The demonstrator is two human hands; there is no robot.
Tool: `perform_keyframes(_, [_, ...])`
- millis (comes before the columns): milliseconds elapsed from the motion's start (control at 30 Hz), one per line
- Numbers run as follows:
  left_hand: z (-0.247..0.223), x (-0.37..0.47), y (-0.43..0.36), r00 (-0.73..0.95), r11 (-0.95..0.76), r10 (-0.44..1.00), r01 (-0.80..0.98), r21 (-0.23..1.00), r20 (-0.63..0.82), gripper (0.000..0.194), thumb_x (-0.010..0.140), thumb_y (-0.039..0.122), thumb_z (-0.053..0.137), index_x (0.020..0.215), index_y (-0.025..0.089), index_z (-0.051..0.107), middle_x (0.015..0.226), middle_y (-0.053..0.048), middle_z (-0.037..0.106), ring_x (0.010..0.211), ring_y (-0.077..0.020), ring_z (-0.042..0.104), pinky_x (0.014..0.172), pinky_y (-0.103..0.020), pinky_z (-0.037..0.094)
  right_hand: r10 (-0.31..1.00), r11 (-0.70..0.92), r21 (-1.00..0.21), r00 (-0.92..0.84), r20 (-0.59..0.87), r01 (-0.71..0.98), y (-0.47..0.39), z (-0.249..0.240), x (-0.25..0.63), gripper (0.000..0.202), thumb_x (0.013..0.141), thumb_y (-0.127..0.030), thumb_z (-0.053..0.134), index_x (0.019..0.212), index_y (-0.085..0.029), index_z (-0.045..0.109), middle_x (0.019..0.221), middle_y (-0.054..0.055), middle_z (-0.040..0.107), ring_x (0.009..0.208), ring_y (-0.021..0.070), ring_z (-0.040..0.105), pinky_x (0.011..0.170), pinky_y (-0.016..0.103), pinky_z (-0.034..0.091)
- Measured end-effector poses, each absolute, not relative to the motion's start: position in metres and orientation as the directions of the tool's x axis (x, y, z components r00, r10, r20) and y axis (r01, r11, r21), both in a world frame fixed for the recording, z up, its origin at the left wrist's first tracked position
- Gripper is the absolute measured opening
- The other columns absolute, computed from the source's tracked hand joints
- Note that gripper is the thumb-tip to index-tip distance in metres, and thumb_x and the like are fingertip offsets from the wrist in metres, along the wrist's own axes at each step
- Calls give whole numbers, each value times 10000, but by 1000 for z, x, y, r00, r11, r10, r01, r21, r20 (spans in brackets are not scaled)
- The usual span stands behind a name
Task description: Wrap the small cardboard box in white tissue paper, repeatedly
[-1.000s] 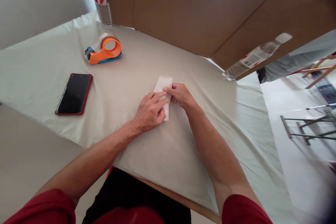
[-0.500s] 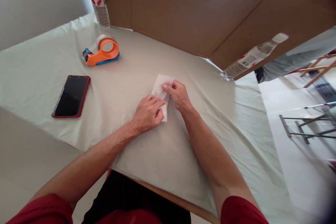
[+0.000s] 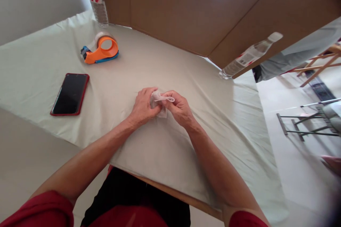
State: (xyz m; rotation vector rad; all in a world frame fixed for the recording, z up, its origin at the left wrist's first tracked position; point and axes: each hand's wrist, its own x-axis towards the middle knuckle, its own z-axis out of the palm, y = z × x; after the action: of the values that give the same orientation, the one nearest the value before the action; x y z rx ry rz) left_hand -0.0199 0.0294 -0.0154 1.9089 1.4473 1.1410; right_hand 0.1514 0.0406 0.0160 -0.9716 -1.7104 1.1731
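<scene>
Between my hands, low over the table, is a crumpled thin white sheet [image 3: 157, 95], slightly see-through in places; whether it is tissue or soft wrapping I cannot tell. My left hand [image 3: 144, 103] grips its left side, thumb below and fingers above. With thumb and fingers, my right hand [image 3: 178, 108] pinches a folded edge that makes a small loop. A lower part of the sheet shows beneath my left thumb, close to the cloth. Anything folded inside it is hidden.
An orange and blue tape dispenser [image 3: 102, 51] and a red-cased phone [image 3: 70, 94] lie to the left on the cloth-covered table [image 3: 154, 142]. One bottle [image 3: 96, 1] stands at the back left, another bottle [image 3: 249, 56] at the right. A large cardboard panel [image 3: 170, 7] rises behind.
The sheet was stretched out longer and flatter; now it is gathered and folded between my hands. My left hand has turned and moved up a little, and my right hand has come down.
</scene>
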Motion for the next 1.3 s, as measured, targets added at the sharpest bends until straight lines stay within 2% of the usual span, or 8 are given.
perform_keyframes(200, [-4, -21, 26, 109, -170, 985, 454, 874, 135, 281, 762, 341, 722, 969, 202, 594, 957, -24, 662, 813, -171, 572, 756, -298, 474, 892, 362, -916, -348, 287, 174, 26, 3, 158, 276, 919, -514, 669, 902, -239, 680, 1129, 64, 716, 1081, 215, 665, 995, 375, 498])
perform_keyframes(367, [-6, -24, 28, 186, -238, 966, 391, 889, 178, 184, 730, 283, 696, 795, 202, 544, 931, -16, 646, 817, -157, 557, 716, -264, 433, 833, 494, -838, -404, 378, 234, 17, -1, 164, 215, 959, -467, 621, 958, -257, 666, 1184, 79, 705, 1166, 224, 659, 1054, 412, 492])
perform_keyframes(633, [1, -37, 31, 294, -256, 947, 447, 857, 129, 145, 737, 276, 598, 862, 205, 584, 1068, -57, 699, 975, -221, 640, 862, -352, 504, 676, 725, -601, -513, 529, 336, 15, -22, 168, 285, 890, -298, 695, 1143, -255, 571, 1304, 138, 666, 1309, 260, 599, 1121, 486, 477])
perform_keyframes(767, [11, -55, 32, 501, -264, 865, 409, 874, 27, 405, 716, 286, 595, 1111, 199, 602, 1203, -77, 678, 1057, -245, 644, 888, -367, 523, 675, 734, -563, -499, 544, 380, 17, -30, 166, 218, 928, -180, 556, 1127, -266, 579, 1316, 121, 669, 1323, 232, 594, 1111, 465, 493])
perform_keyframes(867, [11, -60, 32, 548, -306, 836, 418, 855, 32, 565, 691, 230, 590, 1254, 200, 563, 1269, -91, 650, 1034, -229, 642, 863, -349, 526, 725, 683, -632, -451, 521, 368, 21, -26, 165, 170, 940, -205, 541, 1090, -261, 600, 1298, 110, 685, 1303, 229, 606, 1099, 444, 493])
perform_keyframes(967, [8, -56, 33, 472, -325, 875, 413, 851, 105, 506, 731, 249, 595, 1232, 182, 590, 1231, -98, 652, 961, -201, 634, 797, -315, 519, 819, 556, -766, -366, 442, 322, 30, -18, 164, 124, 934, -291, 587, 1045, -251, 625, 1253, 94, 708, 1218, 225, 646, 1067, 412, 497])
perform_keyframes(1133, [12, -50, 36, 369, -129, 929, 372, 919, -19, 415, 774, 428, 628, 1083, 153, 664, 922, -52, 687, 748, -165, 609, 618, -266, 464, 942, 226, -957, -290, 168, 182, 44, -8, 159, 291, 820, -490, 716, 915, -221, 655, 843, 17, 700, 772, 167, 645, 731, 305, 538])
perform_keyframes(1300, [12, -50, 37, 324, -59, 942, 421, 905, -89, 484, 825, 605, 557, 908, 148, 692, 775, -36, 674, 694, -164, 592, 609, -274, 447, 957, -90, -987, -261, -124, 136, 43, -14, 152, 364, 755, -551, 727, 832, -209, 631, 618, -33, 595, 508, 131, 532, 464, 267, 449])
